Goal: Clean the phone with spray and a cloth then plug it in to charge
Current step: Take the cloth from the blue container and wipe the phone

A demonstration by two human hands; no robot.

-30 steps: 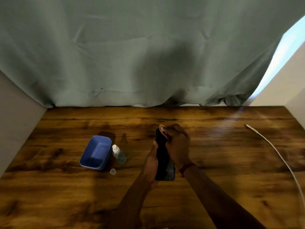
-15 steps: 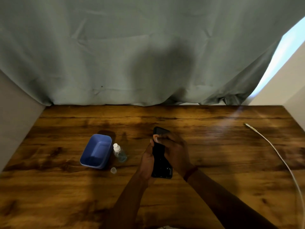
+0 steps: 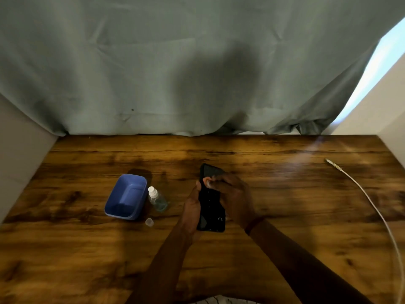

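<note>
While any cloth stays hidden beneath curled fingers, the right hand [image 3: 235, 199] presses the flat black phone [image 3: 211, 207], gripped along its edge by the left hand [image 3: 192, 207] above the woodgrain table [image 3: 285, 216].

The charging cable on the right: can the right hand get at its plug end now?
Probably yes. The table between the right hand and the charging cable plug is bare, but that hand is busy on the phone and must let go first.
</note>
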